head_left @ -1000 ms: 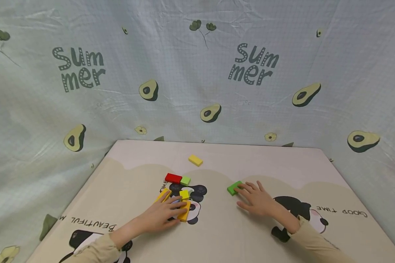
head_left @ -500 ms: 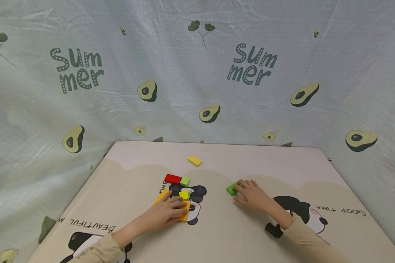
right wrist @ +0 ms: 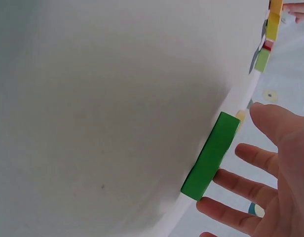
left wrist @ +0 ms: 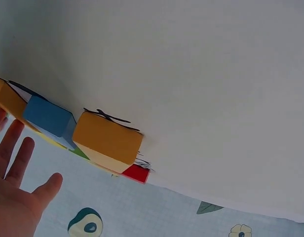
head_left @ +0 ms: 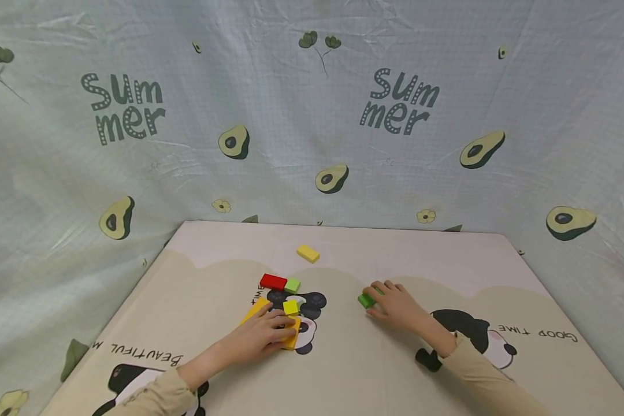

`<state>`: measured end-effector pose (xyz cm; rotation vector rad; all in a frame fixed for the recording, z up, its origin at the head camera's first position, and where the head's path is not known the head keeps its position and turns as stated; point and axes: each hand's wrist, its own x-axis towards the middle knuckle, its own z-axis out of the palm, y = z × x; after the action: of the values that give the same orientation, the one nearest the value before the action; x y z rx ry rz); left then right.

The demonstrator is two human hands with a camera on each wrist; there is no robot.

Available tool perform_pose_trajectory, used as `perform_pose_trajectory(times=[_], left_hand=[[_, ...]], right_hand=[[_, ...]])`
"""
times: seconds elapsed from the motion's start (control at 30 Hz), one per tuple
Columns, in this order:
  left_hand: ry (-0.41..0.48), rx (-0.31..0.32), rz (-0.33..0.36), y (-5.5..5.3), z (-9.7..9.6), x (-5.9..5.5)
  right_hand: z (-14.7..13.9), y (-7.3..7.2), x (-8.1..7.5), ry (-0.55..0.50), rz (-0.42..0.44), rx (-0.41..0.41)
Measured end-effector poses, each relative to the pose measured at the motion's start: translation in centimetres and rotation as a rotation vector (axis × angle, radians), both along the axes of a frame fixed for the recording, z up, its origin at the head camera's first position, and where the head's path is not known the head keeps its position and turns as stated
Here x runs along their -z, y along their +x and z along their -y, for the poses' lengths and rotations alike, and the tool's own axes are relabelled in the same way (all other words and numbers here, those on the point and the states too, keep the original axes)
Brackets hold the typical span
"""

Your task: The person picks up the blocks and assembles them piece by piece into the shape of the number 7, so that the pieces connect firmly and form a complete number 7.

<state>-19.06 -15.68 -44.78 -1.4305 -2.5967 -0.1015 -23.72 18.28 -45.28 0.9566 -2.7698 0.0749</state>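
Note:
My left hand [head_left: 260, 335] lies over a small group of blocks, its fingers loosely spread. An orange block [head_left: 255, 309] shows on its left and another orange block [head_left: 292, 335] under its fingertips. Between these stands a blue block [left wrist: 49, 117], mostly hidden in the head view. A yellow cube [head_left: 290, 307] sits just beyond the fingers. My right hand [head_left: 397, 309] reaches over a green rectangular block [head_left: 366, 300], covering part of it. In the right wrist view, fingertips touch or nearly touch the block's edge, and the thumb [right wrist: 270, 118] stands apart from it.
Beyond the left hand, a red block [head_left: 273, 282] lies end to end with a light green cube [head_left: 293, 285]. Farther back is a pale yellow block [head_left: 308, 253]. The panda-print table [head_left: 353, 370] ends at a hanging avocado-print cloth [head_left: 270, 104].
The right hand has shifted slightly left, and its fingers now cover more of the green block. My left hand stays over the same blocks with little movement.

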Motion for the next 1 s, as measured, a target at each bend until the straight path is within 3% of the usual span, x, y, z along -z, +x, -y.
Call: perform_pose_trajectory(times=[0.63, 1.0], left_hand=[[-0.062, -0.001, 0.029, -0.06, -0.12, -0.49], [-0.072, -0.019, 0.05, 0.0, -0.2, -0.69]], right_hand=[[0.28, -0.44, -0.2, 0.061, -0.105, 0.047], [0.79, -0.64, -0.53, 0.11, -0.044, 0.112]])
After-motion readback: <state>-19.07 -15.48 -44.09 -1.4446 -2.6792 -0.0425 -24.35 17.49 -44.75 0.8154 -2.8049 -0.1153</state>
